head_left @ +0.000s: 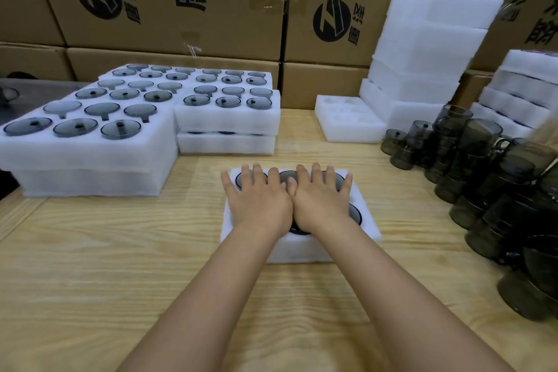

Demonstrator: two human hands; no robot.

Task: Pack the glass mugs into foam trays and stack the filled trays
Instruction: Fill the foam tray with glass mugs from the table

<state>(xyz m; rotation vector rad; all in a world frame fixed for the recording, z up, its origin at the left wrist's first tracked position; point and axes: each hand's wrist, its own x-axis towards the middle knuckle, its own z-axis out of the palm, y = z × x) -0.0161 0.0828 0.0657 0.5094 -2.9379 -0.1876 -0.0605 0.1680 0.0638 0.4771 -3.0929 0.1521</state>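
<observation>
At the centre of the frame, your foam tray (299, 251) lies flat on the wooden table (120, 266). Its pockets hold dark glass mugs (356, 214), whose round rims show beside and between your fingers. Your left hand (259, 199) and right hand (320, 199) lie side by side on top of the tray, palms down, thumbs touching. The fingers are straight and spread over the mugs, so neither hand grasps anything.

To the left of the frame you have filled trays (90, 160) stacked in layers, with grey mug rims showing in rows on top. A lower stack (226, 121) stands just beside them toward the middle. Right of centre, farther back, one empty tray (347, 124) rests on the table. Behind it rises a tall pile of white foam (428, 54). Along the right edge, loose smoky mugs (483, 175) stand crowded together, some stacked on others, with another foam pile (522, 90) behind them. Printed cardboard boxes (181, 9) fill the top of the frame.
</observation>
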